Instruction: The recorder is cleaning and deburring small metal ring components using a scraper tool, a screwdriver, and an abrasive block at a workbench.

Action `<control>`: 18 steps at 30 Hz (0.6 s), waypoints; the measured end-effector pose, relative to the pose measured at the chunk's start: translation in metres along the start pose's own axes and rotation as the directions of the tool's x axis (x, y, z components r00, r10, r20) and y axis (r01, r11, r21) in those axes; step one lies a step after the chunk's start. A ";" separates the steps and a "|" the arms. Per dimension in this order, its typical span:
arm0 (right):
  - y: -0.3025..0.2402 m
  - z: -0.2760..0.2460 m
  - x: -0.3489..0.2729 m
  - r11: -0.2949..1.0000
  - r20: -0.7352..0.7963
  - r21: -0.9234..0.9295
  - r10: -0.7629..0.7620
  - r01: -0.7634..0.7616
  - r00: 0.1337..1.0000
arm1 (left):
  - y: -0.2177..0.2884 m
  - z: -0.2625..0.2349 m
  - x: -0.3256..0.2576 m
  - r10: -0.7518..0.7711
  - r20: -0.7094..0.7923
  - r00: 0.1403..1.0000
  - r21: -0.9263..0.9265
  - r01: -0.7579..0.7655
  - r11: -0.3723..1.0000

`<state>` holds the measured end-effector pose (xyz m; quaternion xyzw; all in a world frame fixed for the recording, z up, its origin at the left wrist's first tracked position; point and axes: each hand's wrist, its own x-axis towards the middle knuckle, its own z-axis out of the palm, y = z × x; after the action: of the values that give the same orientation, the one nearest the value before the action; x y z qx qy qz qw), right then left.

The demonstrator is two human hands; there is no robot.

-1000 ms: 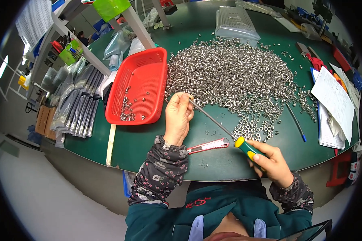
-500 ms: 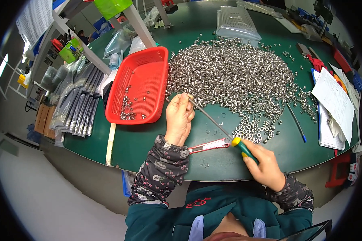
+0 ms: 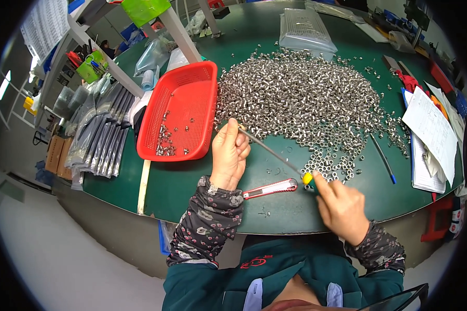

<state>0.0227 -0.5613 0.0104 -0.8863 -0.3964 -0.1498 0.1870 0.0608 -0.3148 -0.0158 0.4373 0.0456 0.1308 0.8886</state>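
Observation:
My right hand [image 3: 340, 203] grips the yellow-and-green handle [image 3: 308, 178] of a long thin screwdriver, whose metal shaft [image 3: 272, 151] slants up and left. My left hand [image 3: 229, 154] pinches the shaft's tip between thumb and fingers, right next to the near left edge of a wide heap of small silver nuts [image 3: 306, 98] on the green table [image 3: 192, 181]. A red mesh basket [image 3: 180, 111] lies just left of that hand, with several nuts in its near corner. A red utility knife [image 3: 271, 189] rests on the table between my two hands.
White papers [image 3: 431, 136] and a blue pen [image 3: 383, 158] lie at the right. A clear plastic bag [image 3: 306, 28] sits behind the heap. Grey packets [image 3: 96, 129] and a white rack post [image 3: 179, 31] stand at the left. The table's front edge runs close to my body.
My right hand has slid left and up along the table with the screwdriver handle, closer to the nuts. My left hand has stayed at the tip.

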 end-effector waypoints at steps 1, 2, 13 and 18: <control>0.005 -0.003 0.001 0.998 -0.034 -0.069 -0.008 0.005 0.999 | 0.001 0.001 0.000 -0.082 -0.035 0.996 -0.022 0.081 0.996; 0.007 -0.004 0.000 0.995 -0.064 -0.103 -0.011 0.005 0.998 | 0.000 0.001 0.001 -0.090 -0.002 0.996 -0.049 0.090 0.995; 0.027 -0.031 -0.006 -0.429 0.692 0.676 0.092 -0.599 0.716 | 0.001 0.002 0.003 0.067 0.175 0.982 0.155 -0.095 0.983; 0.011 -0.033 -0.004 -0.486 0.740 0.570 -0.047 -0.663 0.671 | 0.000 -0.001 0.006 0.112 0.211 0.971 0.196 -0.154 0.968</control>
<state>0.0250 -0.5855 0.0360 -0.4225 -0.0412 0.5077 0.7497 0.0665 -0.3127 -0.0164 0.5418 -0.0592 0.1406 0.8265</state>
